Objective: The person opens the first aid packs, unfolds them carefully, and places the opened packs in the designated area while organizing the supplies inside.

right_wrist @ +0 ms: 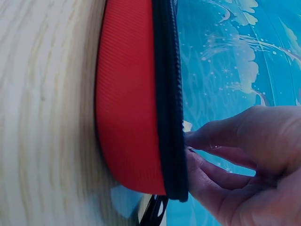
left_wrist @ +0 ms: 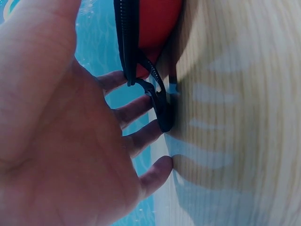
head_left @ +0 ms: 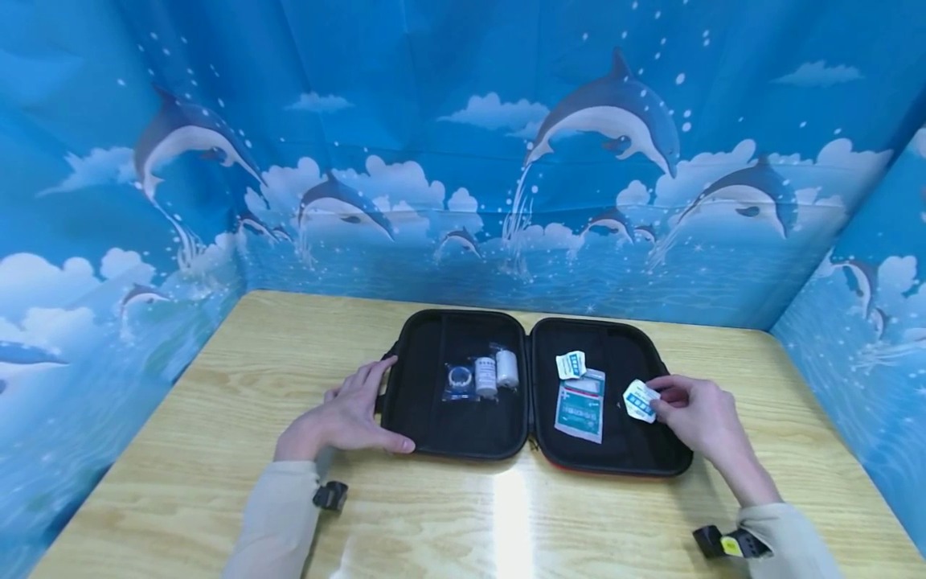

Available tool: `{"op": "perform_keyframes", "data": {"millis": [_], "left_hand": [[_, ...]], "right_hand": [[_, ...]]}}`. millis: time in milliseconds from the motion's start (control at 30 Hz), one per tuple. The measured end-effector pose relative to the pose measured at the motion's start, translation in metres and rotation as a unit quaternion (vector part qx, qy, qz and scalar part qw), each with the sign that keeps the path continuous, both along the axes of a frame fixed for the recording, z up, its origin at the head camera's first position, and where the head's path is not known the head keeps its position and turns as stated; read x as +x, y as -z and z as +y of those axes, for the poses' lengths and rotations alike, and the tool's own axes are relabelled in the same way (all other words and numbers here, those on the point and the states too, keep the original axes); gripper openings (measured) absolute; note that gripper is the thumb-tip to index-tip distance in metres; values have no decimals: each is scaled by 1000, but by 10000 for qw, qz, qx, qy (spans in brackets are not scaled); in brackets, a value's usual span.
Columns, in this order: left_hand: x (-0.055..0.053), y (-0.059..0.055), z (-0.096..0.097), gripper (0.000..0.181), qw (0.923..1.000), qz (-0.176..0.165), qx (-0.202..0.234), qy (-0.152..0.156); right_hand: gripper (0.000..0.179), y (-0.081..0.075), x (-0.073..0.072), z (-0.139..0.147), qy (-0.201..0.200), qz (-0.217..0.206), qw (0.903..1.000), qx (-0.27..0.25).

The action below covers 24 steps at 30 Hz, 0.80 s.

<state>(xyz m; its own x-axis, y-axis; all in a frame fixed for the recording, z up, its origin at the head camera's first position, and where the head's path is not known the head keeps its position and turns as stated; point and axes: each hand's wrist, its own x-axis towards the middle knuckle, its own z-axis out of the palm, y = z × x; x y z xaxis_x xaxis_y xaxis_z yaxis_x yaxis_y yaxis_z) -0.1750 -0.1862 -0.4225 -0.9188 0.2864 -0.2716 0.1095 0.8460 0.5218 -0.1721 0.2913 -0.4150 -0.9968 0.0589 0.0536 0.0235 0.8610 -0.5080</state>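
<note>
An unzipped case (head_left: 415,386), black inside and red outside, lies spread flat. At its left edge my left hand (head_left: 349,416) rests with fingers spread and thumb on the near rim; in the left wrist view its fingers touch the edge beside a black strap (left_wrist: 162,110). My right hand (head_left: 700,412) pinches a small white-and-blue packet (head_left: 640,400) over the right half. In the right wrist view the case's red side (right_wrist: 127,99) hides most of that packet. Beside it in the right half lie a green-and-white packet (head_left: 580,410) and another small white-and-blue packet (head_left: 571,365).
In the case's left half lie two white wrapped rolls (head_left: 485,376) and a clear bag holding a ring-shaped roll (head_left: 459,378). The case stands on a wooden table (head_left: 434,523). A blue dolphin-print curtain (head_left: 434,121) hangs behind and at the sides.
</note>
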Motion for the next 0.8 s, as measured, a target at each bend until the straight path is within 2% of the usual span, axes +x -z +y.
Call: {"op": "perform_keyframes", "data": {"millis": [233, 533, 800], "left_hand": [[0, 0, 0, 137, 10000, -23, 17, 5], [0, -2, 1, 136, 10000, -46, -19, -10], [0, -2, 1, 137, 10000, -65, -17, 5]], "right_hand": [[21, 4, -2, -6, -102, -256, 9996, -60], [20, 8, -4, -11, -279, -152, 9995, -75], [21, 9, -5, -16, -209, -566, 9974, -382]]}}
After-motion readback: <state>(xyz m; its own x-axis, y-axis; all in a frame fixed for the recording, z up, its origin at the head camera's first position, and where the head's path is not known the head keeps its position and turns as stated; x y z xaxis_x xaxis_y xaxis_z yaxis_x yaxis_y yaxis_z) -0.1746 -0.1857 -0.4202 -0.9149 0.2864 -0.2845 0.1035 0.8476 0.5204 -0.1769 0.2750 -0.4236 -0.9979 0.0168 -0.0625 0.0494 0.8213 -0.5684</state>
